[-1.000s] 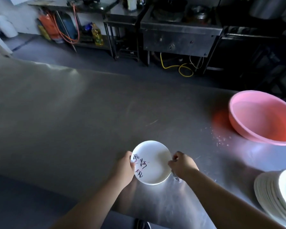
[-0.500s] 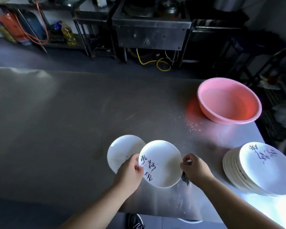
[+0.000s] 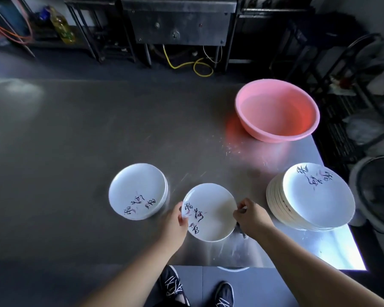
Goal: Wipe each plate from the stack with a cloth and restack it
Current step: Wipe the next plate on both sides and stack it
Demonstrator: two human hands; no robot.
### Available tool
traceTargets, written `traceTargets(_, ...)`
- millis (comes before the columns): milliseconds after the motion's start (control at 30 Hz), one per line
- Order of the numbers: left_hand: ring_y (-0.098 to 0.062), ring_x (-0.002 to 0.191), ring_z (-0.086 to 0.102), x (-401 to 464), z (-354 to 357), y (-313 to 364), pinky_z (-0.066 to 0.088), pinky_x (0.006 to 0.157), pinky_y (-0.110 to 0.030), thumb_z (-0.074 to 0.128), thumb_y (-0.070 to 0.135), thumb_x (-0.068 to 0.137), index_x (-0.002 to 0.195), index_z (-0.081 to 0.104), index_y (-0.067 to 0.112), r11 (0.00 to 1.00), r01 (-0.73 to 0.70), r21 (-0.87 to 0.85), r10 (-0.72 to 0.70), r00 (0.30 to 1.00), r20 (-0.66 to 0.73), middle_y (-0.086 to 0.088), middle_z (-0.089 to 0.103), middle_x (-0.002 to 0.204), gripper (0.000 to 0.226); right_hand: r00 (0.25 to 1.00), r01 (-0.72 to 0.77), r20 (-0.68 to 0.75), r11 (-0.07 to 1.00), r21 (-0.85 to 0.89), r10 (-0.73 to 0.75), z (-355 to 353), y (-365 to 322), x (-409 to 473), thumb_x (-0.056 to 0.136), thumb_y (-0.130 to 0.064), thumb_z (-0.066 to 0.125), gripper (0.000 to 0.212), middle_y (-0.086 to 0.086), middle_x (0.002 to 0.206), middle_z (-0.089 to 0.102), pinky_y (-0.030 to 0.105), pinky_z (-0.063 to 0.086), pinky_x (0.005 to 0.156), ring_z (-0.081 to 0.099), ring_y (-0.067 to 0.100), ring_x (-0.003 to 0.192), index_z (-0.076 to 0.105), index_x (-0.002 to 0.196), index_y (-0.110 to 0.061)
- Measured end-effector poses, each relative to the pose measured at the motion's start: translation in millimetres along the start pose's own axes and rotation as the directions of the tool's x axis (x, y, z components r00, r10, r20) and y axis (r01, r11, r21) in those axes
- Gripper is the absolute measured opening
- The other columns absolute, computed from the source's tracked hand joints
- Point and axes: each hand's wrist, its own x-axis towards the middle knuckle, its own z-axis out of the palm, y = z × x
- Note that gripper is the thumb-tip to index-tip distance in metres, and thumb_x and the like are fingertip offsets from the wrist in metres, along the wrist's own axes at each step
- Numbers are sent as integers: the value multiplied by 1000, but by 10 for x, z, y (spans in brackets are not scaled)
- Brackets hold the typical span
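Both hands on one plate (image 3: 211,212), held just above the steel table (image 3: 75,140) between the two stacks. The left hand (image 3: 175,224) pinches the near-left rim, thumb on top beside the painted characters, fingers curled underneath. The right hand (image 3: 252,218) is closed around a dark cloth (image 3: 240,229), bunched against the plate's right rim, with a scrap of it hanging below the knuckles. Most of the cloth is hidden in the fist, so how much sits under the plate I cannot tell.

This looks like the wiping step, working the edge, with the plate face looking clean and bright. To the left of the left hand sits the short wiped stack (image 3: 138,191), only a few plates high, well within reach. To the right of the right hand leans the tall unwiped stack (image 3: 308,196), its top plate slid off-centre. Beyond the right hand, further back, a pink basin (image 3: 277,109) stands well apart.

Next call, as I read it: finish the rim, then carry the plate leftward in the left hand and set it squarely on the short stack. The right hand should keep the cloth and go for the top plate of that leaning pile, gently, as it looks ready to slide.
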Motion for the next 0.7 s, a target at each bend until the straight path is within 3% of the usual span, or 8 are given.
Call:
traceTargets(100, -9, 85, 65, 48, 94, -181, 58, 78, -33, 56, 32, 92, 129, 57, 42, 1000, -13, 3, 13, 1000, -1, 12, 63, 79, 38, 992, 21, -120, 1000, -4, -21, 35, 67, 3, 88, -30, 61, 9, 0, 65, 70, 33, 55, 50, 66, 23, 55, 57, 87, -23)
traceTargets(167, -16, 101, 62, 10, 139, -248, 55, 93, -42, 59, 40, 91, 138, 53, 39, 995, -77, 69, 81, 995, -56, 17, 64, 103, 47, 961, 109, -250, 993, -33, -114, 73, 80, -2, 93, -36, 63, 14, -5, 77, 68, 36, 52, 60, 62, 18, 70, 55, 87, -26)
traceTargets(267, -23, 134, 50, -83, 132, -282, 41, 111, -44, 62, 48, 92, 149, 50, 27, 896, -246, 369, 302, 948, -99, 9, 54, 145, 62, 882, 365, -322, 931, 8, -344, 190, -56, 1, 96, -37, 66, 8, -10, 98, 68, 30, 46, 74, 61, 14, 89, 61, 98, -31)
traceTargets(367, -24, 159, 22, -102, 162, -419, 22, 127, -47, 50, 57, 98, 160, 39, 23, 823, -301, 481, 364, 931, -41, 4, 27, 171, 71, 844, 506, -130, 853, -128, -520, 379, -149, 71, 100, -49, 54, 45, -4, 136, 66, 34, 45, 108, 56, 19, 127, 64, 136, -23)
traceTargets(433, -23, 161, 15, -95, 202, -469, 19, 129, -50, 48, 55, 100, 161, 37, 18, 796, -329, 508, 398, 917, -30, 1, 21, 173, 72, 814, 551, 9, 766, -331, -581, 515, -129, 92, 100, -56, 33, 69, 1, 160, 48, 48, 27, 127, 33, 30, 154, 52, 153, -16)
traceTargets(533, -24, 162, 11, -90, 213, -438, 18, 129, -51, 47, 55, 101, 162, 34, 16, 766, -338, 546, 411, 912, -12, -1, 17, 174, 74, 713, 649, 96, 602, -464, -694, 691, 15, 69, 104, -49, 30, 65, 3, 168, 37, 55, 27, 126, 20, 30, 160, 48, 156, -14)
traceTargets(700, -23, 162, 10, -91, 216, -447, 21, 127, -53, 49, 54, 101, 164, 29, 16, 763, -326, 558, 392, 920, 0, 1, 14, 175, 77, 748, 638, 304, 512, -575, -590, 750, 52, 176, 95, -67, 8, 85, -7, 175, -13, 44, -2, 132, -26, 18, 158, 0, 169, -26)
